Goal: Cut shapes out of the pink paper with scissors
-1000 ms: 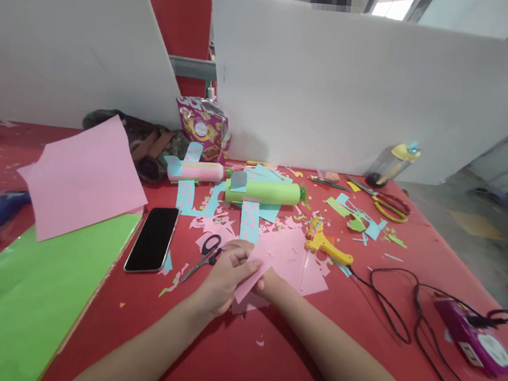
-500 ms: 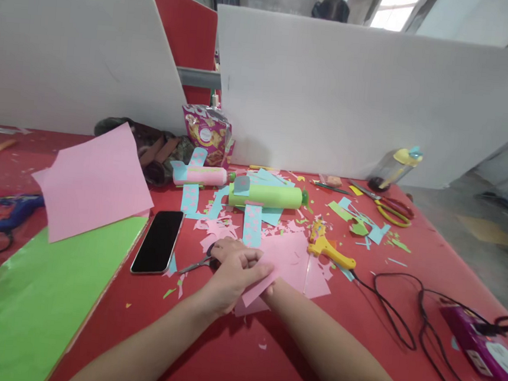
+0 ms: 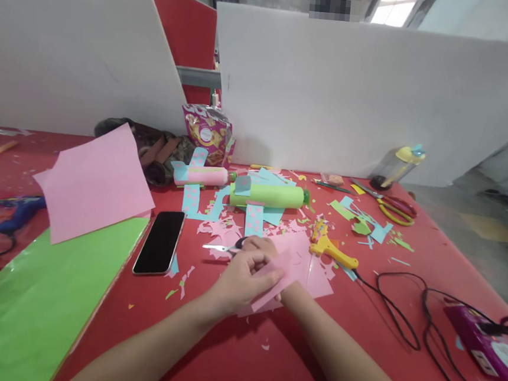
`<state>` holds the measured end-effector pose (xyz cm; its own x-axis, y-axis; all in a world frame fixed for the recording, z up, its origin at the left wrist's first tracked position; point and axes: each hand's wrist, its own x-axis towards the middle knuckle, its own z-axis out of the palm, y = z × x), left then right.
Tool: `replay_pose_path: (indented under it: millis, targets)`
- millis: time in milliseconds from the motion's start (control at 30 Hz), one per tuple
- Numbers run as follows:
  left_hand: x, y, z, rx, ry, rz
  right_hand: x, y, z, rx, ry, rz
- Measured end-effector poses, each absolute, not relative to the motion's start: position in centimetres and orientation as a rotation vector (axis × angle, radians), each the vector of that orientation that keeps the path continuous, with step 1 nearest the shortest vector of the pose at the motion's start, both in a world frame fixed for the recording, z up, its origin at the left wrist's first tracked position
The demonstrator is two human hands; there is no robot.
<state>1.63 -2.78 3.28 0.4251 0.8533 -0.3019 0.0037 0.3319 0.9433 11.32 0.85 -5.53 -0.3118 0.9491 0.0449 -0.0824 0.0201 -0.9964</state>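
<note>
Head view: your left hand is pinching the pink paper piece over the table. Your right hand is hiding beneath it, so its grip cannot be told. The scissors are lying just beyond; cutting likely calls for gripping their handles first.

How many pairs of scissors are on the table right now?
2: black-handled scissors beside the right hand, red-and-yellow scissors far right near the bottle. Others may hide under paper scraps.
</note>
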Motion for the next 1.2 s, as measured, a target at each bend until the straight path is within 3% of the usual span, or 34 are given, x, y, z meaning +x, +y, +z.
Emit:
replay_pose_path:
  millis: [467, 833, 1200]
  targets:
    - [1.6, 0.3, 0.6, 1.272, 1.140, 0.909, 14.4, -3.8, -4.8, -0.966, -0.691, 1.614]
    - [-0.6, 2.1, 0.5, 1.303, 1.256, 0.979, 13.9, -4.6, -4.6, -0.790, -0.743, 1.812]
    - [-0.1, 1.2, 2.0, 1.542, 1.275, 0.808, 14.2, -4.8, -4.2, -0.855, -1.019, 1.748]
